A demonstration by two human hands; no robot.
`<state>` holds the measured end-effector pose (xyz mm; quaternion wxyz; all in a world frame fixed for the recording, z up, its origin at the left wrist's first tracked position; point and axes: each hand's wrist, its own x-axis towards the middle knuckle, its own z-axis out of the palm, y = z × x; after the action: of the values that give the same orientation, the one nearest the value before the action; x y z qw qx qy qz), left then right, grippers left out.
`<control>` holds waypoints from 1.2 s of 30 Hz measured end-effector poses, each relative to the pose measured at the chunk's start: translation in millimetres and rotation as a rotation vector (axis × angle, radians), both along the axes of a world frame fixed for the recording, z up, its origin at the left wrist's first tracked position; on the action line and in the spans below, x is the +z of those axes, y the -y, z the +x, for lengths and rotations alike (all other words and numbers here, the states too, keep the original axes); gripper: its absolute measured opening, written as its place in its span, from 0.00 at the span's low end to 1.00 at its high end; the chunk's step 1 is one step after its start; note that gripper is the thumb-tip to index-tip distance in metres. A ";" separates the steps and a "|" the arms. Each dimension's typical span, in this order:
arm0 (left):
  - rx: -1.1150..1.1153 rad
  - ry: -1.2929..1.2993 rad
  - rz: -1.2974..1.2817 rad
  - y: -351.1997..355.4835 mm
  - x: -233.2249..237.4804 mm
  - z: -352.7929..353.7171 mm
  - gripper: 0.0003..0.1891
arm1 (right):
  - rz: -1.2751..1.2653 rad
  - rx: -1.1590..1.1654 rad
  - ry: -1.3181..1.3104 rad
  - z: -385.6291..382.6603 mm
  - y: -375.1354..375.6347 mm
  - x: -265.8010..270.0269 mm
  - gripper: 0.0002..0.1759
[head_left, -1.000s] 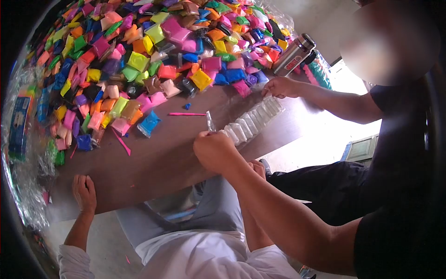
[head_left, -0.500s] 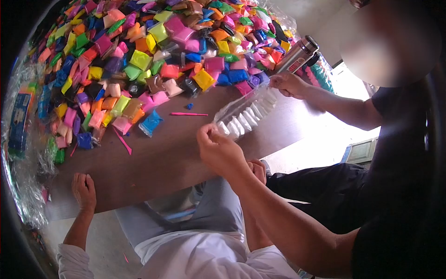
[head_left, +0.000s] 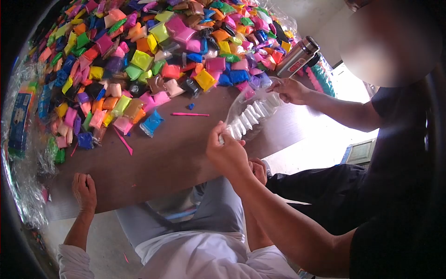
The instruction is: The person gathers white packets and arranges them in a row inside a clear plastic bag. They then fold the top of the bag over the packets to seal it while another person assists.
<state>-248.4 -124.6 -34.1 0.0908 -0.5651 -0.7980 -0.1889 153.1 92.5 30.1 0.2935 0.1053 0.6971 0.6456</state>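
My left hand (head_left: pixel 84 191) rests on the near left edge of the brown table (head_left: pixel 153 172), fingers curled in, holding nothing. My right hand (head_left: pixel 258 170) is low by the table's front edge, partly hidden behind a co-worker's forearm; its visible fingers are curled, with nothing seen in them. In front of it, the co-worker's two hands (head_left: pixel 227 149) hold a clear plastic bag (head_left: pixel 237 109) with a row of white packets (head_left: pixel 251 117). On the table between lie a pink modelling tool (head_left: pixel 190 114), another pink tool (head_left: pixel 123 142) and a blue packet (head_left: pixel 152 123).
A large heap of small colourful packets (head_left: pixel 139 60) covers the far side of the table. A steel flask (head_left: pixel 298 56) stands at the right, beside a teal and pink item (head_left: pixel 320 76). Crumpled clear plastic (head_left: pixel 28 176) lies along the left edge. The co-worker sits close at my right.
The co-worker's nearer hand has shifted a little right, toward the other hand, and the bag's white packets are bunched closer. Both my hands have stayed in place.
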 end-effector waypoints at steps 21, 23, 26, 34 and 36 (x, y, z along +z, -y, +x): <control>0.025 0.017 -0.020 0.9 -5.1 -3.4 0.09 | -0.516 -0.223 0.566 -23.1 -2.8 19.5 0.23; -0.016 0.014 0.029 -1.8 1.1 2.3 0.10 | -0.477 -0.274 0.331 -19.7 -3.3 15.3 0.20; -0.013 0.007 0.040 -2.8 3.6 5.3 0.10 | -0.527 -0.112 0.451 -15.3 -8.8 13.6 0.16; -0.010 0.008 0.051 -1.7 -1.0 2.1 0.10 | -0.889 -0.487 -1.001 10.8 -8.2 -89.1 0.11; -0.011 0.009 0.051 -1.5 -2.1 1.6 0.10 | -0.752 -0.420 -0.859 11.6 -7.7 -78.0 0.10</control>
<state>-246.8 -123.1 -36.2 0.1005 -0.5659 -0.7903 -0.2122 164.8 100.2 -47.9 0.1243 0.3808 0.8978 0.1830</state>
